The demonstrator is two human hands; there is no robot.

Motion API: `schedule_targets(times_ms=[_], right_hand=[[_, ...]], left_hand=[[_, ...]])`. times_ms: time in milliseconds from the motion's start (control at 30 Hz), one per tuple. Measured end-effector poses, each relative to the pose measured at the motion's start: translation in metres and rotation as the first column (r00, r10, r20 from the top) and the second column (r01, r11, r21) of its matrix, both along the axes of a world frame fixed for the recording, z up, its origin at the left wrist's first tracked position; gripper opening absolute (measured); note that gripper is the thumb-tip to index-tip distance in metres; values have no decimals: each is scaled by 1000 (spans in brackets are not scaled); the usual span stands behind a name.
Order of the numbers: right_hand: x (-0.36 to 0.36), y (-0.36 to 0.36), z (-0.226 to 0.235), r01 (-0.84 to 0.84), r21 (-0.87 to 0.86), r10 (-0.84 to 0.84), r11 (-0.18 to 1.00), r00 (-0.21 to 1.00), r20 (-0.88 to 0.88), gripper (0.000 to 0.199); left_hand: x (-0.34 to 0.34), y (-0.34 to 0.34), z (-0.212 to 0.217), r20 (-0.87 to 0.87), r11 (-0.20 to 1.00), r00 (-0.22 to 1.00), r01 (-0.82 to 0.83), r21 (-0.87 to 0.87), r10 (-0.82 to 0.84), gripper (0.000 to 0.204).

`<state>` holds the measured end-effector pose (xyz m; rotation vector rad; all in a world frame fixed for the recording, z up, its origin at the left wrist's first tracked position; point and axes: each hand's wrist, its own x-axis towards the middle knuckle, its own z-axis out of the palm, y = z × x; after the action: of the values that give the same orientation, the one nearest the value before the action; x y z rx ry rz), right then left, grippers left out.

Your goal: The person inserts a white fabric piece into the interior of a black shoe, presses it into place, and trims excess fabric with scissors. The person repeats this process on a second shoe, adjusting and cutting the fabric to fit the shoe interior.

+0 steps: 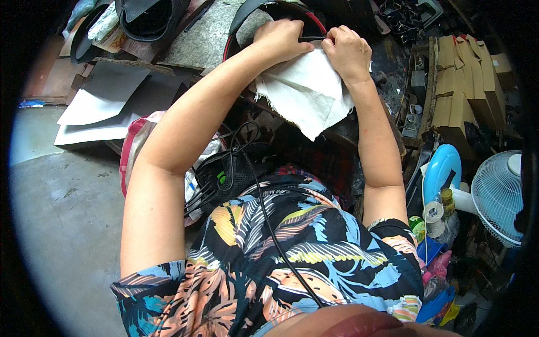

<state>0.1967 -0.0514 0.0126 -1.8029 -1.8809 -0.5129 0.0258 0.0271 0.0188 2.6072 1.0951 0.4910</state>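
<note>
A white cloth [306, 92] with a frayed edge hangs over the near edge of the work surface. Its upper edge is between my two hands, beside a curved black band with red edging [231, 40]. My left hand [281, 40] is closed at the cloth's upper left, thumb stretched along its edge and fingers curled near the band. At the upper right, my right hand [347, 53] pinches the cloth with bent fingers. The fingertips of both hands are partly hidden.
Black rounded pieces [150, 19] and a grey stone slab [196, 39] lie at the upper left. White sheets [106, 92] jut out below them. Cardboard boxes [469, 84] and a blue-white fan [497, 196] stand right. A black cable [264, 208] runs down my shirt.
</note>
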Motion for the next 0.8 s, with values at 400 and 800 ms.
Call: schedule_targets(times_ms=[400, 800], right_hand=[[-5, -23, 13, 76, -211, -132, 975, 955, -266, 35], [0, -34, 37, -100, -368, -167, 924, 763, -625, 30]], left_hand=[[-4, -5, -3, 68, 998, 998, -3, 67, -2, 50], [-9, -7, 3, 150, 995, 988, -29, -95, 43, 57]])
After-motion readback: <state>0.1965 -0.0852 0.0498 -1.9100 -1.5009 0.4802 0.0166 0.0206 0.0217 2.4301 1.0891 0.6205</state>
